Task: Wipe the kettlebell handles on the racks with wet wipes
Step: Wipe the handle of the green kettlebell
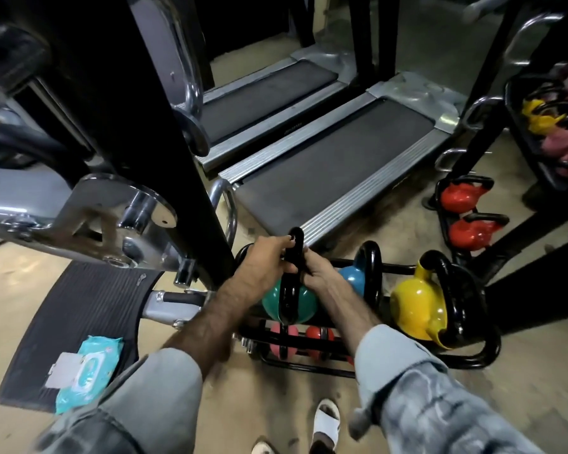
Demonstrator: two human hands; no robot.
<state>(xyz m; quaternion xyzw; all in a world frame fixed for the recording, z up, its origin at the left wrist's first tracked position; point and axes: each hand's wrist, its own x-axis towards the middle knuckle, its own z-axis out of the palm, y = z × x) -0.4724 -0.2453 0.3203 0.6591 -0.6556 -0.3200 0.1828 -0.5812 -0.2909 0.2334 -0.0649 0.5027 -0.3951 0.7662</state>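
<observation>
I observe both hands on the black handle [292, 253] of the green kettlebell [289, 303], which sits at the left end of the low black rack [479, 357], at about six o'clock of the frame's centre. The left hand [263, 257] curls over the top of the handle from nine o'clock; the right hand [315, 273] grips its near side from three o'clock. No wipe is visible between either palm and the handle, so I cannot tell whether one is held there. The wet wipes pack [87, 371] lies on the ribbed black mat [79, 306] at seven o'clock, well apart from the hands, with its flap apparently open. Risks, in my judgement: the handle may be rubbed bare-handed and left uncleaned; a wet handle may slip in the grip and let the bell roll against the blue kettlebell [353, 280] just beside it at three o'clock; the open pack may dry out. The sandalled foot [325, 421] stands directly below the rack edge, exposed should a bell tip off. The yellow kettlebell [413, 309] and the two red kettlebells [463, 214] at two o'clock are not being handled.
</observation>
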